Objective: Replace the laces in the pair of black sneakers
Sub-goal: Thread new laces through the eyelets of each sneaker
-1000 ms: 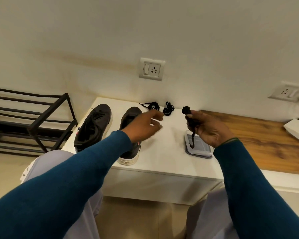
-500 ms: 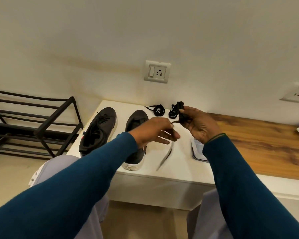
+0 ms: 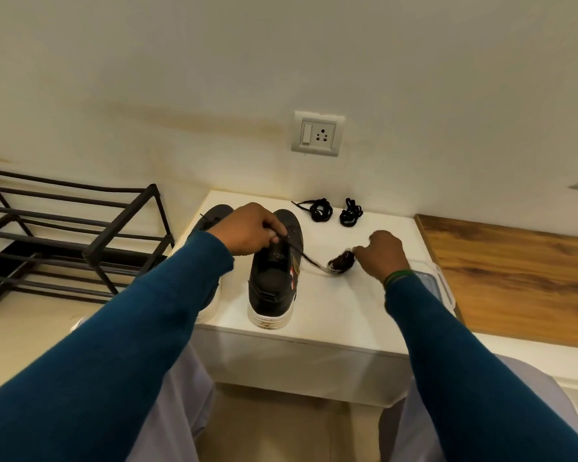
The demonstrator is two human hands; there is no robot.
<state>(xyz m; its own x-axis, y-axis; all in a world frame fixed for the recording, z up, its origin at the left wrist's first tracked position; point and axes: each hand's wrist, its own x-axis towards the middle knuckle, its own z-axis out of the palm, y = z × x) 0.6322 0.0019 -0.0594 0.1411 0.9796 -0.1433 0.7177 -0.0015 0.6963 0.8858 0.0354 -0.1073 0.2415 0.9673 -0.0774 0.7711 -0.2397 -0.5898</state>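
Two black sneakers with white soles stand side by side on the white table (image 3: 331, 315), toes toward the wall. The right sneaker (image 3: 274, 278) has no lace in its eyelets. The left sneaker (image 3: 211, 221) is mostly hidden behind my left arm. My left hand (image 3: 251, 230) pinches one end of a black lace (image 3: 306, 258) above the right sneaker's tongue. The lace runs right to a bunched coil (image 3: 341, 263) that my right hand (image 3: 382, 253) holds low over the table. Two coiled black laces (image 3: 321, 210) (image 3: 350, 215) lie near the wall.
A black metal shoe rack (image 3: 80, 241) stands on the floor to the left. A wooden counter (image 3: 521, 275) adjoins the table on the right, and a clear plastic box (image 3: 431, 285) sits partly under my right forearm. A wall socket (image 3: 317, 133) is above the table.
My left hand took the loose lace end and moved left over the right sneaker. My right hand lowered with the coil toward the table. The lace now stretches between both hands.
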